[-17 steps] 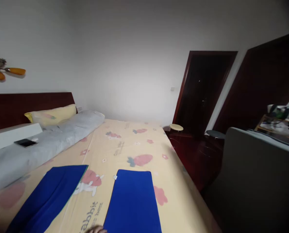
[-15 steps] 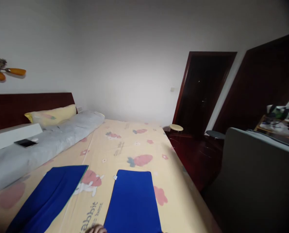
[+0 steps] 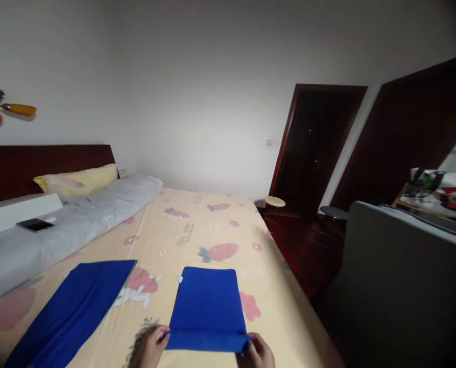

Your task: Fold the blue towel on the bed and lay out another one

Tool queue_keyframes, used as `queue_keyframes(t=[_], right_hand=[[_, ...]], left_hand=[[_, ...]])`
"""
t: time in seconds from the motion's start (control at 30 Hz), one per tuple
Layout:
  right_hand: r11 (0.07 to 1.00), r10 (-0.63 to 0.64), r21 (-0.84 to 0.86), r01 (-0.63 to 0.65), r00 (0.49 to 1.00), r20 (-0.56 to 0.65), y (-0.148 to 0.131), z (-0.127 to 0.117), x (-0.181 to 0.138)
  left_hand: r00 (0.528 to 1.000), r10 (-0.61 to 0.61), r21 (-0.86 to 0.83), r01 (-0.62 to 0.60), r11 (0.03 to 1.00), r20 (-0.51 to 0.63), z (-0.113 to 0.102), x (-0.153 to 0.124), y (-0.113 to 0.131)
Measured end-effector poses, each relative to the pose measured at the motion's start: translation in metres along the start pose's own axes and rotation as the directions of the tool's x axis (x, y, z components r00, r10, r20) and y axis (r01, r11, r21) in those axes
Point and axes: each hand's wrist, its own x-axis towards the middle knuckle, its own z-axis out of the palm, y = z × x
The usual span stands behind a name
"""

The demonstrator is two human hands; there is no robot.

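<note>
While our left hand [image 3: 153,346] and right hand [image 3: 259,351] pinch the near corners of the folded blue cloth [image 3: 208,306] lying flat on the bedsheet [image 3: 197,230], we judge it light, limp, non-slippery; corners give best control.

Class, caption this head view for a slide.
Left hand and right hand grip a blue cloth on a bed.

Beyond the hands, a bed [image 3: 212,225] in yellow strawberry-print sheet; headboard [image 3: 47,158] of dark wood far left. White wall [image 3: 197,92] ahead. Right of the hands, dark doorway [image 3: 312,148], dark red floor [image 3: 304,250], grey sofa back [image 3: 400,286].
</note>
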Motion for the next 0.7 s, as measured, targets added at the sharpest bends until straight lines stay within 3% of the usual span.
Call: queue_keyframes(t=[0.1,0.2,0.3,0.43,0.53,0.6,0.7], right_hand=[[0.996,0.045,0.076,-0.046,0.999,0.013,-0.002,0.001,0.009],[0.999,0.001,-0.045,0.0,1.0,0.024,0.007,0.001,0.012],[0.962,-0.139,-0.234,0.142,0.99,0.03,0.027,0.003,0.011],[0.787,-0.366,-0.499,0.362,0.926,0.094,0.056,0.007,0.011],[0.641,-0.417,-0.676,0.365,0.904,0.093,0.068,0.006,0.012],[0.557,-0.437,-0.752,0.351,0.894,0.094,0.069,0.003,0.011],[0.468,-0.482,-0.797,0.382,0.866,0.132,0.061,-0.002,0.009]], left_hand=[[0.999,0.044,0.121,-0.041,0.992,-0.017,-0.005,0.008,0.008],[0.993,0.106,0.227,-0.092,0.97,-0.048,-0.006,0.011,0.012],[0.985,0.163,0.307,-0.138,0.942,-0.059,0.002,0.01,0.006],[0.952,0.28,0.418,-0.204,0.885,-0.128,0.023,0.002,-0.016],[0.91,0.375,0.548,-0.224,0.806,-0.18,0.035,-0.006,-0.028],[0.913,0.366,0.654,-0.166,0.738,-0.182,0.037,-0.011,-0.024],[0.948,0.263,0.793,-0.02,0.609,-0.178,0.032,-0.016,-0.001]])
